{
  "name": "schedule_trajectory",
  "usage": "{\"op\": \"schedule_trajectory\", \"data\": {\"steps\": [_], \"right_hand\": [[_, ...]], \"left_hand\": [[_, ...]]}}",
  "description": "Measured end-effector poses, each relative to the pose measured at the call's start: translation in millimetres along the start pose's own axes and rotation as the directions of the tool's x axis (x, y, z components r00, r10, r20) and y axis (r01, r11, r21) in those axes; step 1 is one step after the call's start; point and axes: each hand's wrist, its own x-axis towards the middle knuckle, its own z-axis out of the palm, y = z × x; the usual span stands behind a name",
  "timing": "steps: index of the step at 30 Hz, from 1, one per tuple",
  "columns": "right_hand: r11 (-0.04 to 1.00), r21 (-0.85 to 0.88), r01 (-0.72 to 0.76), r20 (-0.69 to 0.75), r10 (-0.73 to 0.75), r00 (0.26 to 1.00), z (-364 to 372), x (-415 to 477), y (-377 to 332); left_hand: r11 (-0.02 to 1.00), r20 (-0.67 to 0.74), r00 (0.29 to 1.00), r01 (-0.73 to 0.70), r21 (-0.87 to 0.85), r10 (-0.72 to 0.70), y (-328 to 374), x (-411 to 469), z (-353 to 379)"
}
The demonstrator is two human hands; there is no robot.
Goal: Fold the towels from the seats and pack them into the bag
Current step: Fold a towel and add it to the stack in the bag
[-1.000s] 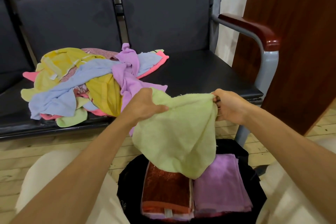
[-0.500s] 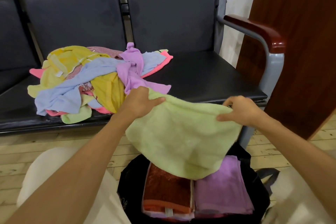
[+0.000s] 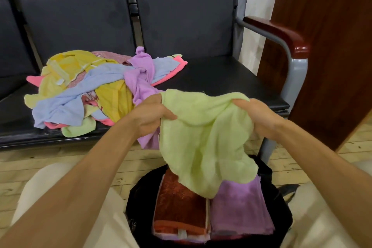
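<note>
A pale green towel [image 3: 203, 137] hangs spread between my two hands above the bag. My left hand [image 3: 150, 113] grips its left upper edge, and my right hand [image 3: 255, 116] grips its right upper edge. Its lower corner droops onto the folded towels in the black bag [image 3: 138, 203] between my knees. Inside lie a folded rust-red towel [image 3: 177, 205] and a folded purple towel [image 3: 239, 207] side by side. A heap of unfolded towels [image 3: 96, 86], yellow, blue, purple, pink and green, sits on the black seat [image 3: 217, 76].
The seat row has dark backrests and a grey metal armrest with a red-brown wooden top [image 3: 281, 34] on the right. A brown wooden panel [image 3: 326, 46] stands beyond it. Light wooden floor [image 3: 60, 159] lies below. My pale trouser legs flank the bag.
My right hand has moved from resting on the towel's top edge to gripping it lower, and the towel now hangs in a bunched drape. Both hands sit slightly nearer each other.
</note>
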Motion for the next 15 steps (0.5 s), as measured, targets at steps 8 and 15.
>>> {"op": "schedule_trajectory", "data": {"steps": [8, 15], "right_hand": [[0.988, 0.007, 0.156, -0.187, -0.152, 0.970, -24, -11, -16], [0.928, 0.296, 0.225, -0.046, -0.222, 0.974, -30, -21, -21]], "left_hand": [[0.696, -0.138, 0.986, 0.036, 0.717, 0.091, -11, 11, -25], [0.959, -0.354, 0.935, -0.072, -0.275, -0.031, -2, 14, -11]]}}
